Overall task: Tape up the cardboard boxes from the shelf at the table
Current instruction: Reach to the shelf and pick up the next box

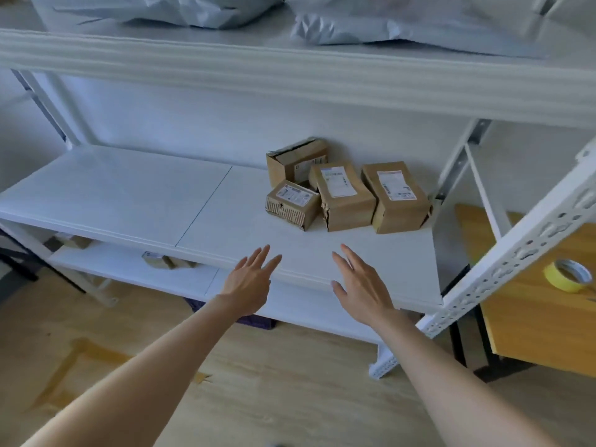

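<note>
While the left hand [250, 280] and right hand [362, 287] hover, fingers spread and empty, over the front edge of the shelf [129, 195], four cardboard boxes [345, 195] cluster beyond them toward the back right, labels up, the two rightmost lying lengthwise front to back. A tape roll [569, 275] sits on the desk [532, 321].

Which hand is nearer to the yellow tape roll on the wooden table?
The right hand. It reaches over the front edge of the shelf, left of the tape roll, with the shelf post between them. The left hand lies even farther left.
</note>
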### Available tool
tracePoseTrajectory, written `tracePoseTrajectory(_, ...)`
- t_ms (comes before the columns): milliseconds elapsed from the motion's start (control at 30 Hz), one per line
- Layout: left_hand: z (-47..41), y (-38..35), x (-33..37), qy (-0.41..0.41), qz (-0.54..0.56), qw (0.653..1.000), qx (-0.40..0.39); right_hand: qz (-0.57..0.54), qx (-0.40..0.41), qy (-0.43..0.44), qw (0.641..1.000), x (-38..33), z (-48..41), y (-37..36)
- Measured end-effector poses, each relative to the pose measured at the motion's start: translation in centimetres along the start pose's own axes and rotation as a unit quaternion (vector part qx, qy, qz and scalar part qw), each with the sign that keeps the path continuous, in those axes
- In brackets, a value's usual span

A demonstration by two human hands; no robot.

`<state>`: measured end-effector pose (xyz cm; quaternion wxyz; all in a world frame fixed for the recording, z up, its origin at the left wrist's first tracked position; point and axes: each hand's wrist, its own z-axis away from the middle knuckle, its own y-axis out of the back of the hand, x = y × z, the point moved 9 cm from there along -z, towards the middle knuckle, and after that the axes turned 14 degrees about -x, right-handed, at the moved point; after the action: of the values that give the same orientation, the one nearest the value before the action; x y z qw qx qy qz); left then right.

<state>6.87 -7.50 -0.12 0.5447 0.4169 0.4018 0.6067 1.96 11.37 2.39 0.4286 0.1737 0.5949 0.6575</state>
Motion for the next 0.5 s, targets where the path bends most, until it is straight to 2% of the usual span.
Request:
tracePoseTrajectory(200, -5.7, 1.7, -6.7, 0.007, 0.013, 1.000, -0.002, 0.005, -0.028, -0.019, 0.999, -2.0, -8.1, 0.3)
tracePoseTrajectory(500, -13.4, 3.9, -9.0, -0.018, 0.077, 0.997, -0.008, -0.013, -0.033, -0.025, 0.999, -1.4, -19.3, 0.8)
